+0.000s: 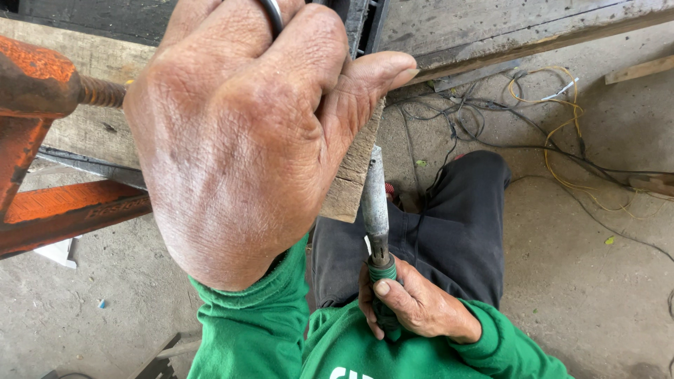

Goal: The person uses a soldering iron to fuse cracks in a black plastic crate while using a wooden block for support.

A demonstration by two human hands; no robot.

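Note:
My left hand (239, 140) fills the middle of the view, close to the camera. Its fingers are closed around a dark curved metal bar (274, 15), most of it hidden. The thumb rests against the end of a weathered wooden plank (354, 172). Lower down, my right hand (414, 305) grips the green handle of a tool with a grey metal shaft (374, 200). The shaft points up along the plank's end, just right of my left hand. Both sleeves are green.
An orange metal clamp (35, 84) with a rusty threaded screw (98, 91) stands at the left, with an orange bar (63, 210) below it. Yellow and black cables (554, 133) lie tangled on the concrete floor at the right. My knee in black trousers (456, 224) is under the tool.

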